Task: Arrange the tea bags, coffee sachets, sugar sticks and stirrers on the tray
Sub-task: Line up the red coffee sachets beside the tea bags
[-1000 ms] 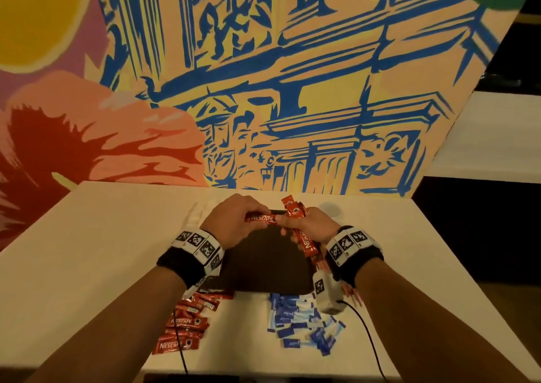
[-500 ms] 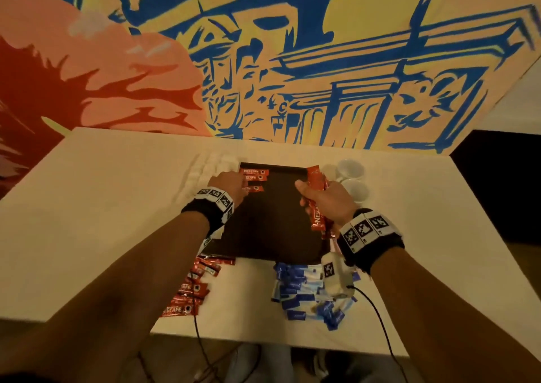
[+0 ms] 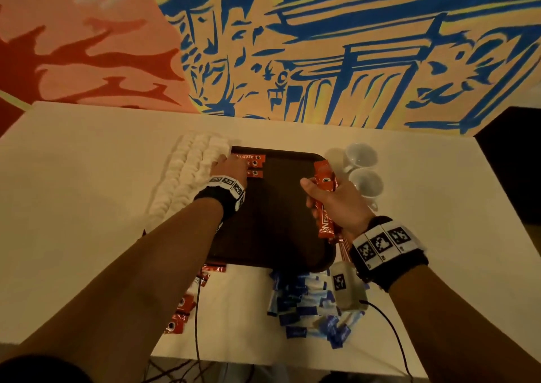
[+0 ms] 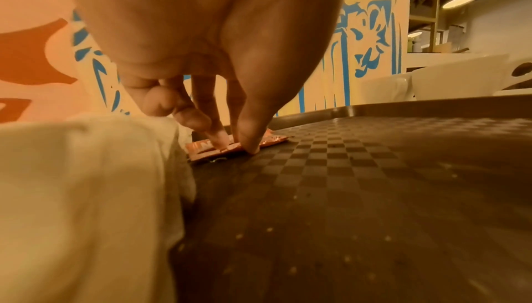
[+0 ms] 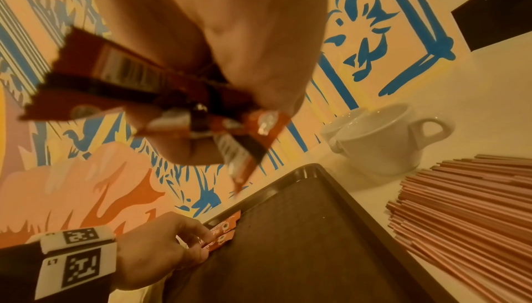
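Behind a white desk [image 3: 87,183] a painted wall [image 3: 322,46] of blue, orange and yellow fills the background. On the desk lies a dark tray [image 3: 281,207] with a raised rim. The left hand [image 3: 231,167] reaches to the tray's far left corner, its thumb and fingertips [image 4: 250,142] pressing down on the red coffee sachets laid there [image 3: 253,164] in a short row; whether it pinches one or only presses cannot be told. The right hand [image 3: 336,201] hovers over the tray's right edge, fingers curled round a bunch of red coffee sachets [image 3: 325,195], whose ends stick out both ways.

White folded cloth [image 3: 187,177] lies against the tray's left side and hides part of that edge in the left wrist view. Two white cups [image 3: 363,169] stand just beside the far right corner, and pink stirrers [image 5: 466,205] lie near the right rim, mostly hidden by the right arm in the head view. Loose red sachets [image 3: 181,309] and blue sugar sticks [image 3: 307,303] lie at the desk's near edge, the red ones partly covered by the left forearm. Most of the tray floor is bare.
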Demonstrator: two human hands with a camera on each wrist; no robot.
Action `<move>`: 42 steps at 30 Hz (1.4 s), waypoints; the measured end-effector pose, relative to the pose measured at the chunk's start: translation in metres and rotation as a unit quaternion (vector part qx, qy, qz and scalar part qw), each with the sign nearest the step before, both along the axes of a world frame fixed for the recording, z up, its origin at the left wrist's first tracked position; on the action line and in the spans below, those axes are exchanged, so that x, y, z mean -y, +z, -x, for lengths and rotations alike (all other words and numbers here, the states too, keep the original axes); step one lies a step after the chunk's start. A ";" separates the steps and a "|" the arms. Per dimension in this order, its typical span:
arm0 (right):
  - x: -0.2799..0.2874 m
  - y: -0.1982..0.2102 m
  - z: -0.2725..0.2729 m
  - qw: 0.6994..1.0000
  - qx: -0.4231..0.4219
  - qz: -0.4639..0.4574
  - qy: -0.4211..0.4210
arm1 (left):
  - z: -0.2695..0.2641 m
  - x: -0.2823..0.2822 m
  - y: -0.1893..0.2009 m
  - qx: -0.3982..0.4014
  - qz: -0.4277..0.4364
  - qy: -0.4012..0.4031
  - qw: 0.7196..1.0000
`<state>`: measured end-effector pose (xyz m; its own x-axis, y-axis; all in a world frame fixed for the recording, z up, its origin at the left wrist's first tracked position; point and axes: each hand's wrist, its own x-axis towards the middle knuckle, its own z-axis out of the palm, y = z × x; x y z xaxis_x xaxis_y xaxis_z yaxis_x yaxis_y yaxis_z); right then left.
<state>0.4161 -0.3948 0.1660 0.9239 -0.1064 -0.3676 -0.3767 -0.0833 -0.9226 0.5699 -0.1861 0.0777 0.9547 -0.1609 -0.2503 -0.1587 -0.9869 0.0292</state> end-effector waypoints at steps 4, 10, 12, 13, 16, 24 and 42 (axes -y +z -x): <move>-0.004 -0.005 0.000 1.000 0.006 0.004 0.005 | -0.002 -0.003 0.000 0.027 0.013 0.001 1.000; -0.011 0.003 0.009 1.000 0.019 0.009 0.005 | 0.007 -0.003 0.017 0.035 0.033 0.010 0.999; -0.012 0.010 0.016 0.999 0.030 0.008 -0.010 | 0.017 -0.003 0.032 0.053 0.070 0.020 0.996; -0.012 0.013 0.020 0.999 0.036 0.004 -0.024 | 0.024 -0.003 0.041 0.065 0.098 0.028 0.993; -0.015 0.021 0.035 0.997 0.059 -0.003 -0.054 | 0.055 -0.004 0.075 0.087 0.210 0.048 0.973; -0.028 0.050 0.092 0.981 0.113 -0.074 -0.136 | 0.181 -0.018 0.151 -0.010 0.436 -0.024 0.899; -0.061 0.057 0.182 0.947 0.159 -0.151 -0.236 | 0.314 -0.011 0.167 -0.109 0.538 -0.082 0.832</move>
